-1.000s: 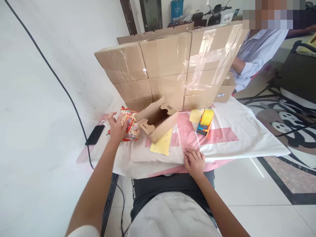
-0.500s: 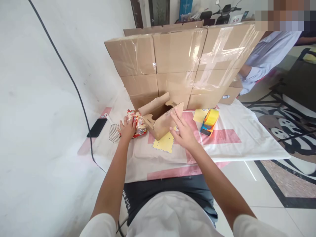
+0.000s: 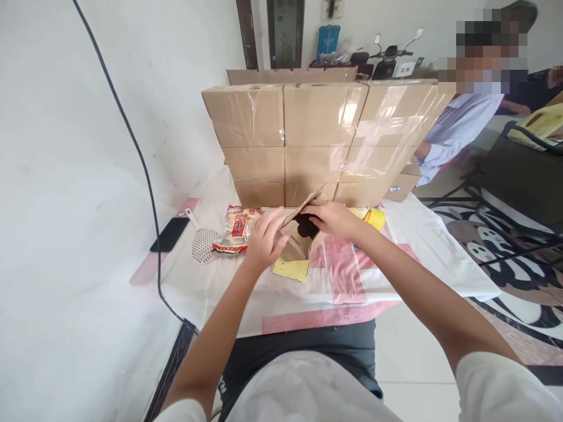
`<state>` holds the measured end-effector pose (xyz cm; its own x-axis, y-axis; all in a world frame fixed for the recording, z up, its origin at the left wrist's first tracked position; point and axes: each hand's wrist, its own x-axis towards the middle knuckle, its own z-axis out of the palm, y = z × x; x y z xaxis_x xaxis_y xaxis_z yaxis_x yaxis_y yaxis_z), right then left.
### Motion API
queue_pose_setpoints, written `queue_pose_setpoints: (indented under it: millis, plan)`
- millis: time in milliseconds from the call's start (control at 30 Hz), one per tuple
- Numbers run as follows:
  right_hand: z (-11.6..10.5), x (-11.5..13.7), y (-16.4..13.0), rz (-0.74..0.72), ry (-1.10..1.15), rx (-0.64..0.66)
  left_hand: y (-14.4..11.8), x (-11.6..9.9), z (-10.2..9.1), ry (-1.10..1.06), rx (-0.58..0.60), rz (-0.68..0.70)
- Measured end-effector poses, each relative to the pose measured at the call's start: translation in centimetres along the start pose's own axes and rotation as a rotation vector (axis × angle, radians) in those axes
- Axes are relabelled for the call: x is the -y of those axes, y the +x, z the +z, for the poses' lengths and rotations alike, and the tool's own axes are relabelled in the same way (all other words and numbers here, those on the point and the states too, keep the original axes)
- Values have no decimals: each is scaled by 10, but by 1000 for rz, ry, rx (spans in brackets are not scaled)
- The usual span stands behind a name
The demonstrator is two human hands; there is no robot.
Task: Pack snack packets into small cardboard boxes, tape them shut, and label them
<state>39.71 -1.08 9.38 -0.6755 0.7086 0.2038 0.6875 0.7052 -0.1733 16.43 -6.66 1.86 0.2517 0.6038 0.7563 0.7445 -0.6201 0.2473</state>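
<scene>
Small open cardboard box [image 3: 299, 234] at mid-table, on the white-and-pink cloth [image 3: 396, 264], held between both hands. Left hand [image 3: 264, 237] cupped against the box's left wall, fingers curled round it and pressed close together, thumb side toward the near edge. Right hand [image 3: 334, 218] on the box's right and far side, fingers bent over the rim by the raised flap, gripping the cardboard edge; fingertips partly hidden behind the flap, so exact pinch hard to tell. Box thus directly between the two palms, touching both, dark opening turned up and toward the camera, tilted slightly. Just under its near edge, a yellow card [image 3: 290, 269] lying flat on the cloth. Left of the left hand, near but apart: red-and-white snack packet [image 3: 237, 225], and further left a white mesh strainer [image 3: 204, 246]. Further left still, at the cloth's edge, a black phone [image 3: 169, 234]. Behind the right hand, partly hidden by it, a yellow tape dispenser [image 3: 373, 218]. At the far side of the table, a wall of stacked sealed cartons [image 3: 321, 135]. Far right, beyond the cartons, another person's light sleeve [image 3: 453, 138].
</scene>
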Motion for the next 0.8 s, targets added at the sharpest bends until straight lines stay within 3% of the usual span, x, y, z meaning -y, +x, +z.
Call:
queue_pose_setpoints:
  millis: [67,100,167,233,267,367,467,567,667,733,800]
  plan:
    - [-2,2,3,21,-30,61,-9,-12,6,53,-212,-74]
    - [-2,4,4,21,-31,100,-11,-17,9,67,-192,-89]
    - [-3,6,7,56,-58,176,-9,-23,14,67,55,-55]
    - [-4,6,12,182,-143,229,-2,-20,17,63,316,-11]
    - [-4,6,16,267,-196,240,3,-16,17,68,393,-14]
    - [-4,1,35,465,-310,205,12,-2,18,69,486,-45]
    - [4,-10,60,531,-349,86,20,10,19,48,526,-15]
    - [23,-28,83,545,-258,15,24,19,22,21,505,80]
    - [43,-47,91,541,-150,7,15,30,19,31,343,126]
    - [48,-59,86,537,-109,-22,-2,40,13,67,205,38]
    - [46,-70,74,526,-69,-44,-25,52,5,59,161,-97]
